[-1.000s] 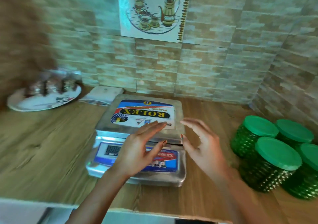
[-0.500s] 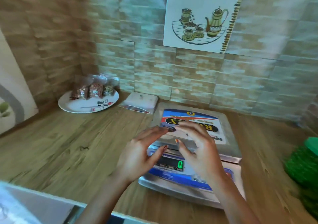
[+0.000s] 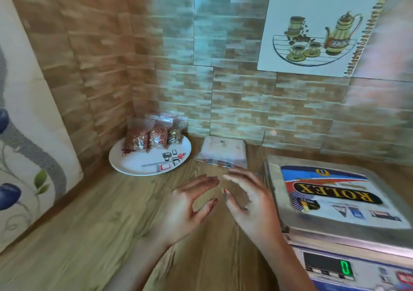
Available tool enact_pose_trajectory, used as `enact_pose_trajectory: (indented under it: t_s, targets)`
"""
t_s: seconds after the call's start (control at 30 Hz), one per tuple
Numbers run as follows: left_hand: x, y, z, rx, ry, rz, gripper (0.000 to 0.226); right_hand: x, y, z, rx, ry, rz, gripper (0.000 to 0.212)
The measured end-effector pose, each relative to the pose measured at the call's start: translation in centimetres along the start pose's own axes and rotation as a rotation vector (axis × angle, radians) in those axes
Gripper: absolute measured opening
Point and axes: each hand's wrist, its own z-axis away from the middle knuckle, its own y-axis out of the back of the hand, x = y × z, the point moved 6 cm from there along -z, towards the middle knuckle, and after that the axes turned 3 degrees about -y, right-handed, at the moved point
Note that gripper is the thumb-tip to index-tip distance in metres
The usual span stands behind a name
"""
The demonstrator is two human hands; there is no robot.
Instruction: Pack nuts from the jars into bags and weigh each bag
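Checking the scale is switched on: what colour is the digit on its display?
Green: the display on the scale shows a lit 0, seen in the head view.

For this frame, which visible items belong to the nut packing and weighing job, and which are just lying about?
Part of the job:
scale, reading 0
three filled bags on the plate
flat white packet, possibly empty bags
left hand and right hand, both open and empty

Just there:
teapot picture tile
floral panel at the left
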Motion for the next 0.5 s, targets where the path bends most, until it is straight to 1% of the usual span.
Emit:
enact_pose_trajectory:
  t_s: [0.1,0.33,0.43,0.5]
  targets:
    - [-2.4,0.6,-0.4,-0.016,0.005,0.007,0.037,0.3,-2.3,-0.8,-0.008,-0.049,0.024,0.033]
    - [-7.9,0.0,-2.0,-0.112,0.060,-0.048,0.037,3.7,-5.9,-3.1,0.067,-0.148,0.143,0.035]
    - [-10.2,-0.9,-3.1,-0.182,0.078,-0.089,0.037,7.8,-8.2,-3.7,0.049,-0.287,0.199,0.037]
    - [-11.6,-1.7,-4.2,-0.205,0.068,-0.130,0.037,11.2,-9.9,-3.9,0.035,-0.400,0.190,0.035]
